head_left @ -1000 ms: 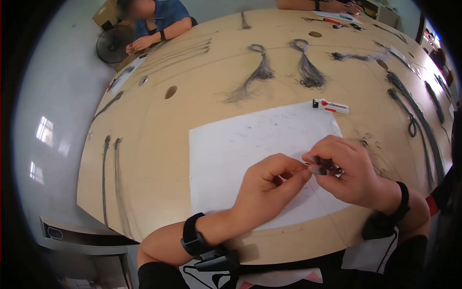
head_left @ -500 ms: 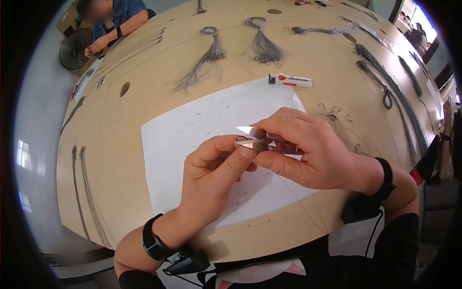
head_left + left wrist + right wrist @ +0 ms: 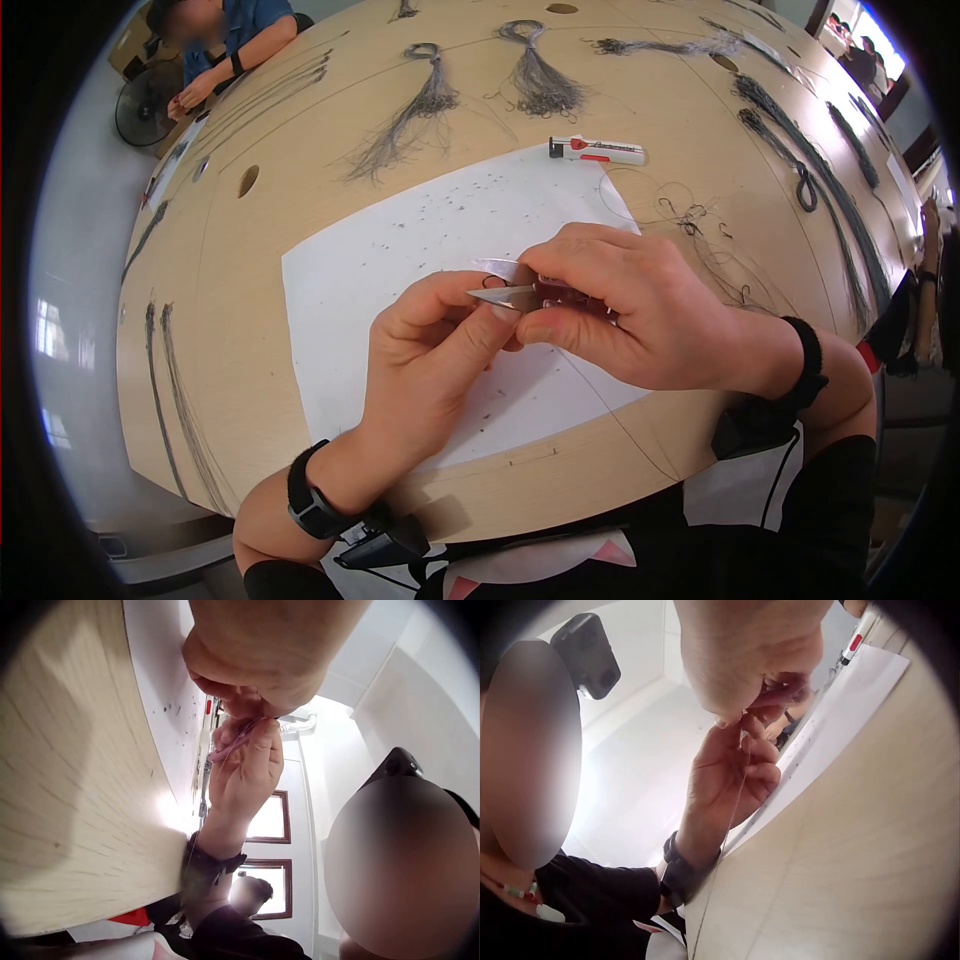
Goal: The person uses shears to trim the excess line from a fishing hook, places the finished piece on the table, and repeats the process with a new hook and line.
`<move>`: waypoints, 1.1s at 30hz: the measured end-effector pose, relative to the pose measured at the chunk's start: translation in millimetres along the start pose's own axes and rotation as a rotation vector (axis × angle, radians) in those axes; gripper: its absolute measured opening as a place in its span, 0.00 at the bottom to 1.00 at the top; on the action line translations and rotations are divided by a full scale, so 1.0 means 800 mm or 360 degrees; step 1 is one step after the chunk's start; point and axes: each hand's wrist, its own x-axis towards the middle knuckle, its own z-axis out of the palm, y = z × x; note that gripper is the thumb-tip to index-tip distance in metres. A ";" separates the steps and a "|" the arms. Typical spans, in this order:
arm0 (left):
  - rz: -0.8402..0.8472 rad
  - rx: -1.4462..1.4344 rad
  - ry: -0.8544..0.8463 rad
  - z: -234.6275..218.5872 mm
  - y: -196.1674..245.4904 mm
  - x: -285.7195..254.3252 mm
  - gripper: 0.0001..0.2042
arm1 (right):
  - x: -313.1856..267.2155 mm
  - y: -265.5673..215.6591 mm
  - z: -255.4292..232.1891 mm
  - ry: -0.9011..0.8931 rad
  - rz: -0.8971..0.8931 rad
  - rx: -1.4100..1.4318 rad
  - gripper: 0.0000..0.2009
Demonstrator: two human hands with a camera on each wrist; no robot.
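Observation:
My right hand (image 3: 645, 305) grips a pair of small thread snips (image 3: 508, 298) with dark red handles, the two pointed blades parted and facing left. Between the thumb and forefinger of my left hand (image 3: 420, 345) is a small dark fish hook (image 3: 493, 282), its bend showing right at the blades. A thin fishing line (image 3: 740, 787) trails down from the left fingers in the right wrist view. Both hands meet above a white sheet of paper (image 3: 330, 300) dotted with tiny dark clippings. Fingers hide most of the snips' handles.
A white lighter (image 3: 605, 151) lies at the paper's far edge. Loose hooks and line (image 3: 695, 218) are to the right. Bundles of hooked lines (image 3: 545, 85) lie farther back, with long dark bundles (image 3: 815, 160) at right. Another person (image 3: 235, 55) sits at far left.
The head view has turned, so hands and table sit farther left. The snips' blades have come into clear sight, parted beside the hook. In the last half second the hands barely move.

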 end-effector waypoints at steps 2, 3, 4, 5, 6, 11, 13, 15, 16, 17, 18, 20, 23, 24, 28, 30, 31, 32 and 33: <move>0.0012 0.0018 0.0012 0.001 0.000 0.000 0.05 | 0.000 -0.001 0.000 0.0002 0.0010 0.0002 0.12; 0.0027 0.0034 0.0026 0.001 0.000 0.000 0.05 | 0.000 -0.005 -0.001 -0.0032 0.0090 0.0040 0.11; 0.0025 0.0035 0.0025 0.002 -0.001 0.001 0.05 | 0.001 -0.006 -0.002 -0.0067 0.0169 0.0077 0.11; 0.0036 0.0015 0.0046 0.003 -0.002 0.001 0.05 | 0.001 -0.006 -0.001 -0.0067 0.0171 0.0078 0.11; 0.0048 -0.0005 0.0066 0.004 -0.002 0.001 0.05 | 0.001 -0.006 -0.001 -0.0060 0.0170 0.0071 0.11; 0.0039 0.0031 0.0030 0.001 -0.002 0.001 0.05 | 0.001 -0.005 0.000 -0.0040 0.0187 0.0081 0.10; 0.0030 0.0035 0.0030 0.002 -0.001 0.001 0.04 | 0.001 0.000 0.001 -0.0060 0.0081 0.0001 0.12; -0.0048 0.0026 0.0095 0.003 0.000 0.000 0.04 | 0.000 0.000 0.002 -0.0044 0.0084 0.0010 0.12; -0.0046 0.0027 0.0094 0.003 0.000 0.000 0.04 | 0.000 0.000 0.002 -0.0029 0.0094 0.0024 0.12; -0.0059 0.0015 0.0089 0.002 0.000 0.000 0.03 | 0.000 0.000 0.002 -0.0029 0.0095 0.0024 0.12; -0.0071 0.0003 0.0084 0.002 0.001 0.000 0.03 | 0.000 0.000 0.002 -0.0025 0.0094 0.0020 0.12; -0.0072 0.0014 0.0082 0.003 0.001 0.000 0.03 | 0.000 0.000 0.002 -0.0022 0.0093 0.0017 0.12; -0.0067 0.0028 0.0073 0.002 0.001 0.000 0.03 | 0.000 -0.001 0.003 -0.0025 0.0108 0.0021 0.11; -0.0061 0.0031 0.0064 0.001 0.001 0.000 0.02 | 0.000 -0.001 0.002 -0.0021 0.0103 0.0013 0.11; -0.0064 0.0014 0.0079 0.002 -0.001 0.000 0.02 | 0.001 -0.008 0.000 -0.0062 0.0229 0.0113 0.09; -0.0040 -0.0144 0.0133 0.004 -0.002 0.001 0.04 | 0.002 -0.008 0.000 -0.0061 0.0227 0.0112 0.09; -0.0042 -0.0143 0.0132 0.004 -0.001 0.001 0.04 | 0.002 -0.008 0.000 -0.0061 0.0226 0.0111 0.09; -0.0054 -0.0145 0.0132 0.004 -0.001 0.001 0.04 | 0.002 -0.008 0.000 -0.0060 0.0227 0.0112 0.09; -0.0065 -0.0148 0.0131 0.004 -0.001 0.001 0.04 | 0.002 -0.008 0.000 -0.0058 0.0233 0.0116 0.09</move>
